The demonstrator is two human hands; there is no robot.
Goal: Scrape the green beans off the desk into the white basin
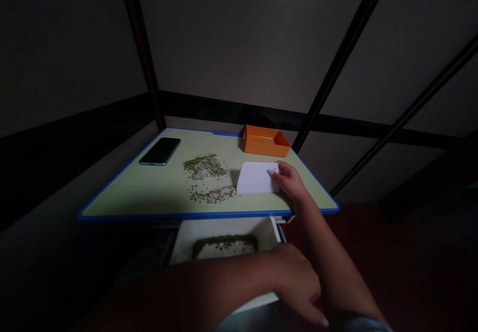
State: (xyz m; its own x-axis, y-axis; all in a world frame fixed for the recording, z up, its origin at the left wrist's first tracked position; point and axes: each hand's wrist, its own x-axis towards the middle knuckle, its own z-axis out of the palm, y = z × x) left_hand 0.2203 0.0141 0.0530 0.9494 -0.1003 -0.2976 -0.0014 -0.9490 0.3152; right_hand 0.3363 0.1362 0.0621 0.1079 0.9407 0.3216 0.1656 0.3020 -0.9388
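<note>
My right hand (287, 176) pinches a white flat card-like scraper (257, 177) by its right end, thumb on top. The scraper stands tilted over the board, its left edge by a loose strip of small green-brown grains (212, 194). Behind that strip lies a larger pile of the grains (203, 165) with whitish bits among them. My left hand (298, 277) is low in front, crossing over the white drawer-like tray (274, 230). Its fingers look curled under, with the thumb pointing down right; whatever they may hold is hidden.
The pale green tabletop (123, 197) has a blue edge. On its left lies a dark-screened phone (160, 151); an orange open box (266, 148) stands at the back right. More green-brown grains (224, 240) lie inside the tray below. Dark-framed panels (239, 43) rise behind.
</note>
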